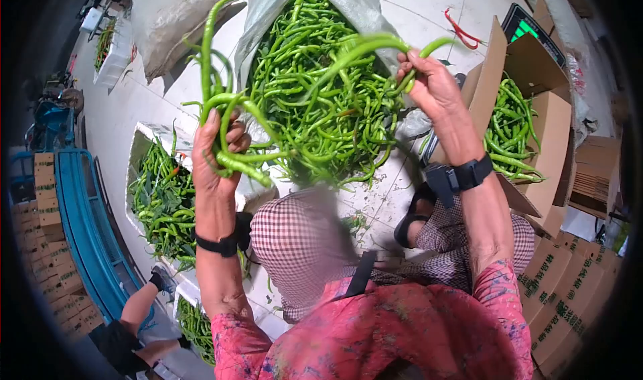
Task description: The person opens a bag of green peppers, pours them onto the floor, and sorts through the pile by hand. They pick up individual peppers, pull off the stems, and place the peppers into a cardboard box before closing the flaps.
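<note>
My left hand (220,145) is closed round several long green peppers (209,58) that stick out above and to the right of it. My right hand (432,85) pinches a few more long green peppers (365,50), one of them curving left over the heap. Between and beyond both hands, a large heap of green peppers (308,78) spills from an open pale sack (263,8). To the right, an open cardboard box (552,139) holds green peppers (510,129). A white foam box (138,149) of green peppers with leaves lies left of my left hand.
A stuffed sack (164,21) lies at the upper left. Red peppers (461,30) rest on the floor near a scale with a green display (526,26). Flattened cartons (569,293) are at the lower right. Another person's legs (140,313) show at the lower left, near a blue cart (84,212).
</note>
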